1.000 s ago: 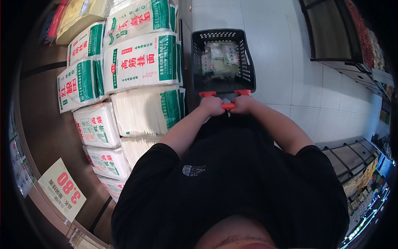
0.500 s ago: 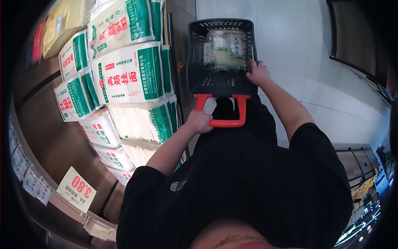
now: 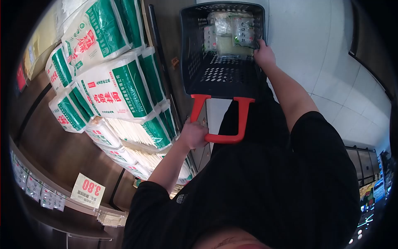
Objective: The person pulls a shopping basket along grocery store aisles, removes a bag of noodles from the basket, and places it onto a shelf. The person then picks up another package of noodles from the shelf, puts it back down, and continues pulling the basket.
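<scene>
The left hand (image 3: 193,133) is grasping one side of the red, U-shaped plastic handle (image 3: 226,139); the right hand (image 3: 264,56) is clasping the side rim of the dark, perforated plastic basket (image 3: 213,90) in front of the person (image 3: 248,178). Both seem to be steadying it; moving it is calling for matched grips.

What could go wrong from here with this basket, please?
The left hand grips the red handle off-centre and the right hand holds the side of the basket; if one slips, the basket might tip.
The packets lie together at the far end, so they could slide in a tilt.
The stacked noodle bags stand close on the left, so a swing might knock them.
</scene>
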The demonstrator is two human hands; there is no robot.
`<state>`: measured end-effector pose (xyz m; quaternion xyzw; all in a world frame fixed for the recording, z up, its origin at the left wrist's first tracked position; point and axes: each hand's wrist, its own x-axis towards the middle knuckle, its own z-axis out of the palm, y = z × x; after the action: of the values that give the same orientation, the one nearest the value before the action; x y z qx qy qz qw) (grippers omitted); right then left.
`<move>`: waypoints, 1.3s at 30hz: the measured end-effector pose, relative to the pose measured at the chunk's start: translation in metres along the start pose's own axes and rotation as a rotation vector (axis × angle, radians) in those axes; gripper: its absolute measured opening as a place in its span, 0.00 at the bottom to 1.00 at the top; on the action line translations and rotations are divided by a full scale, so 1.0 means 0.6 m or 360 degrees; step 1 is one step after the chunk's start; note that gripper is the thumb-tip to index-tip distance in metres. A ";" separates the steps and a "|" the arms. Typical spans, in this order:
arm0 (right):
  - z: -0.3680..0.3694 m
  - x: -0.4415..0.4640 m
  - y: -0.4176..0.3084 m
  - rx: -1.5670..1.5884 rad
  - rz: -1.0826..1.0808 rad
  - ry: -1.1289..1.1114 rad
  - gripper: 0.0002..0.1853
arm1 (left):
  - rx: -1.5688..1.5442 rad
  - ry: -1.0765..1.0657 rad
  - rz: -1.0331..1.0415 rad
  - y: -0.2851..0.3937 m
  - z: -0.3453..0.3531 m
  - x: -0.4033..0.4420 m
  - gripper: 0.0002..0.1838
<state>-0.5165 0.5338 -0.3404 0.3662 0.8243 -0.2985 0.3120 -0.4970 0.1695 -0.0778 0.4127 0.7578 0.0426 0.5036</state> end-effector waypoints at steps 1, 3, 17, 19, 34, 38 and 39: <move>0.002 0.000 0.001 -0.0027 0.0005 -0.0011 0.28 | -0.0021 0.0025 -0.0003 0.002 0.001 -0.004 0.10; -0.006 0.012 0.000 -0.0048 0.0017 0.0005 0.28 | -0.0050 0.0104 0.0009 -0.001 0.004 0.001 0.11; -0.006 -0.002 -0.005 -0.0008 0.0038 0.0028 0.24 | -0.0056 0.0357 0.0112 0.002 0.010 0.003 0.12; -0.015 -0.002 -0.010 -0.0021 0.0034 -0.0008 0.23 | -0.0026 0.0378 0.0130 -0.002 0.014 0.000 0.13; 0.004 0.001 -0.001 0.0037 -0.0047 0.0113 0.21 | -0.0028 0.0438 0.0136 -0.005 0.036 -0.006 0.14; 0.003 0.001 -0.001 0.0027 -0.0068 0.0107 0.20 | -0.0006 0.0477 0.0164 -0.008 0.040 -0.007 0.15; 0.003 0.002 -0.001 0.0020 -0.0071 0.0104 0.19 | 0.0000 0.0492 0.0171 -0.008 0.041 -0.007 0.15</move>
<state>-0.5171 0.5324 -0.3424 0.3593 0.8401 -0.2985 0.2757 -0.4794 0.1546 -0.0891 0.4411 0.8032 0.1324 0.3778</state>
